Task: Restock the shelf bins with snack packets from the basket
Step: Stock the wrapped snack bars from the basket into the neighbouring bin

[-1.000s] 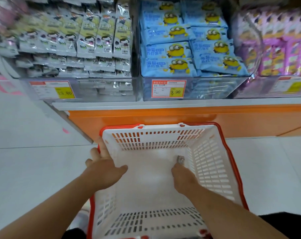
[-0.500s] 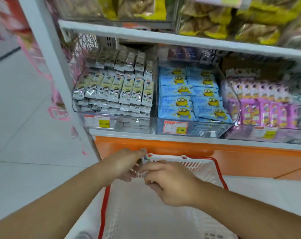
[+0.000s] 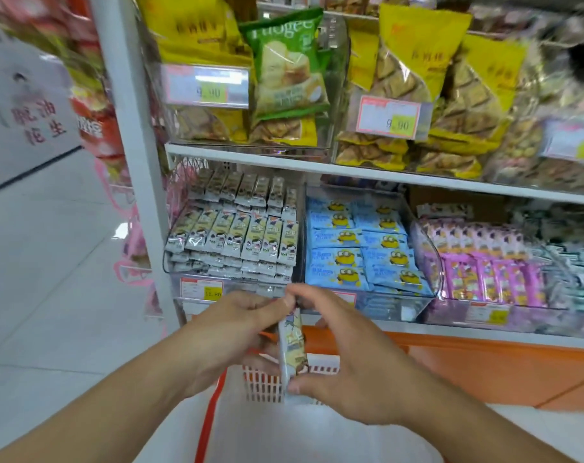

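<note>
Both bare forearms reached forward from the lower corners and met in the middle. The left hand (image 3: 230,329) was turned with its back up, and its fingers were curled; the fingertips (image 3: 282,304) pinched the top end of a packet (image 3: 292,349). The right hand (image 3: 357,365) stood with its back toward the camera. Its index finger was bent over to the same top end, close against the left fingertips, and its thumb (image 3: 309,385) pressed the lower end of the packet. The packet stood almost upright between the two hands. The other right fingers were hidden behind the hand.
</note>
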`<state>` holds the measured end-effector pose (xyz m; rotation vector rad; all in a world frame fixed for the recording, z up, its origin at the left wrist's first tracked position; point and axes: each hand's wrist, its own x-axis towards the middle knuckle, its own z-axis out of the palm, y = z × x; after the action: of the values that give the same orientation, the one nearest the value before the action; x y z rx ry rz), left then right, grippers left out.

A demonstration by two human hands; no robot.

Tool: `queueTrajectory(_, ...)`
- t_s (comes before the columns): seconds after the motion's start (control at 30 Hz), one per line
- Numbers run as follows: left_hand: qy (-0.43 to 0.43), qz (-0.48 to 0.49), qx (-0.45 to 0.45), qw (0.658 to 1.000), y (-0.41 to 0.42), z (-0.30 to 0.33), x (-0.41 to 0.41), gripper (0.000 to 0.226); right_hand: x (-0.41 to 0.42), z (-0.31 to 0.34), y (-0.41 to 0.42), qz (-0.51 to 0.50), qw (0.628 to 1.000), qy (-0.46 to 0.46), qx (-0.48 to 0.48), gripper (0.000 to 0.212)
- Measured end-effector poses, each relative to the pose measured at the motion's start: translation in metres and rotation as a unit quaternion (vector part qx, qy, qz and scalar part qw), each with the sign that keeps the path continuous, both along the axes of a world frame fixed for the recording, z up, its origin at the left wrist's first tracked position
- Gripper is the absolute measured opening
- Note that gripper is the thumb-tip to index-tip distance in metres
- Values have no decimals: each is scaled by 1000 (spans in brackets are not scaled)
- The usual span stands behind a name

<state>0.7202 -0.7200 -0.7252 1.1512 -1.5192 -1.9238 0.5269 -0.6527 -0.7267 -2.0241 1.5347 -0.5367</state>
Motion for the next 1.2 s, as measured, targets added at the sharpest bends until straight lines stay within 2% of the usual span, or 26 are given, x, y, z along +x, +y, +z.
queueTrajectory(0.1, 13, 12, -3, 1000, -5, -1, -1, 41, 1, 2, -3, -2, 1000, 5, 26, 111)
queueTrajectory(0.3, 19, 43, 11, 999, -32, -2, -5, 52, 3, -6, -29, -79, 996, -46, -21, 89)
queueTrajectory(0.37, -11, 87, -9, 996, -45, -2, -3, 45, -2, -3, -47, -105, 992, -54, -45, 81)
queueTrajectory(0.4, -60, 102, -66, 991, -52, -3, 0, 36, -5, -1, -61, -117, 990, -54, -54, 78)
queueTrajectory(0.47, -189, 96, -228, 950, -64, -6, 9, 20, -12, 8, -94, -138, 987, -57, -55, 72)
queueTrajectory(0.53, -285, 72, -338, 894, -70, -5, 15, 12, -20, 18, -135, -152, 985, -53, -55, 68)
queueTrajectory(0.63, -353, 38, -399, 845, -73, -7, 18, 10, -35, 22, -202, -167, 984, -22, -58, 65)
queueTrajectory(0.7, -369, 17, -420, 829, -75, -11, 17, 14, -41, 22, -240, -194, 981, -8, -15, 83)
queueTrajectory(0.77, -374, 7, -428, 823, -75, -14, 14, 17, -45, 19, -268, -210, 977, -20, 35, 104)
queueTrajectory(1.0, -377, -10, -435, 818, -78, -19, 11, 24, -46, 12, -297, -174, 985, -11, 22, 76)
queueTrajectory(1.2, -362, -11, -448, 817, -76, -21, 13, 22, -43, 7, -291, -144, 989, -21, 22, 74)
